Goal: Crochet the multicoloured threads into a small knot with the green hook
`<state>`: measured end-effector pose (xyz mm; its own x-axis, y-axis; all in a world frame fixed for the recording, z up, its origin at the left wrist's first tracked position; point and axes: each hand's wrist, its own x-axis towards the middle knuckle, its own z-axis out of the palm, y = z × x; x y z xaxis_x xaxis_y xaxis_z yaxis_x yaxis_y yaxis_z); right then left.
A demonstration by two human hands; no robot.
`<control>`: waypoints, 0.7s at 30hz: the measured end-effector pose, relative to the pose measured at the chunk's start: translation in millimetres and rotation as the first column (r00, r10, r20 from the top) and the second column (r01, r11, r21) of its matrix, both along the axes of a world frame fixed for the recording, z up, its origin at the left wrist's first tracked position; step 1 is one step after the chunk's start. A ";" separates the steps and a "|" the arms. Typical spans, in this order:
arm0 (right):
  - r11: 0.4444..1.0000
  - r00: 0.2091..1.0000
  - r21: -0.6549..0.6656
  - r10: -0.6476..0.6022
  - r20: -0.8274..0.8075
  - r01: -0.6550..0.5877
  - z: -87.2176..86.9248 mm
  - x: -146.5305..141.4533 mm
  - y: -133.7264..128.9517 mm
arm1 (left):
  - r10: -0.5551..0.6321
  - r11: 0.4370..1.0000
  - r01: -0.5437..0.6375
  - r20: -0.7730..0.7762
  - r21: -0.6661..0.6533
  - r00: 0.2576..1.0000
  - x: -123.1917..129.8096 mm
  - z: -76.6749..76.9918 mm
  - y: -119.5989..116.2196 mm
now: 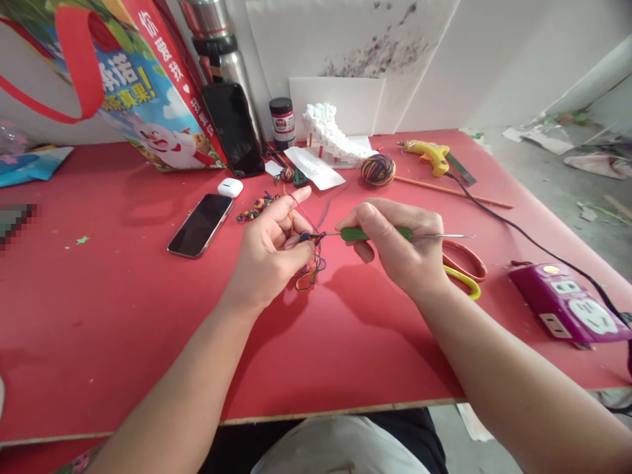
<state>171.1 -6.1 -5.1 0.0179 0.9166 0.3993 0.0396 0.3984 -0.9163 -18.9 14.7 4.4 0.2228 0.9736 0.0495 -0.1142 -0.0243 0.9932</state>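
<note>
Pinching a small multicoloured yarn piece (pixel 312 237) between thumb and fingers, the left hand (pixel 271 253) holds it over the middle of the red table (pixel 148 316). Its index finger extends toward the far side, with a reddish strand (pixel 305 214) slanting from it to the piece; this probably lifts the yarn clear and gives it some tension. Remaining fingers curl inward; their exact contact is partly hidden.

Right hand (pixel 395 237): fingers closed around the green handle of a thin metal hook (pixel 354 234), thumb laid along it. Shaft is nearly level, its left end at the yarn piece, its right end projecting past the hand. Gripping this near the left end presumably favours fine control. Whether the tip passes through a loop is too small to tell.

Loose loops hang on the near side of the piece. Yarn ball (pixel 378 170) sits on the far side; a thin dark strand appears to run toward it, a placement that likely keeps the feed clear of both palms.

Pose: forearms enter from near left and near right and converge, hands facing each other, the shaft bridging the gap. Scissors (pixel 474 288) lie just right of the right wrist, apparently parked within easy reach.
</note>
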 end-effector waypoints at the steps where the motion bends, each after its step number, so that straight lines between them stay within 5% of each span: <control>1: 1.000 1.000 0.021 -0.011 0.011 0.011 -0.5 -0.6 -0.5 | 0.006 1.000 -0.006 0.022 -0.008 1.000 -0.1 -1.3 1.1; 12: 0.948 0.962 0.317 -0.060 0.265 -0.028 -5.5 -3.4 1.7 | 0.085 0.995 -0.080 0.105 -0.054 0.991 0.3 -8.4 5.5; 17: 0.956 0.965 0.294 -0.062 0.256 -0.016 -4.3 -3.4 1.4 | 0.096 0.995 -0.093 0.079 -0.037 0.992 -0.9 -8.9 5.7; 21: 0.988 0.993 0.154 -0.027 0.115 0.009 -3.3 -3.9 1.6 | 0.106 0.994 -0.108 0.042 0.027 0.993 -1.4 -9.6 5.8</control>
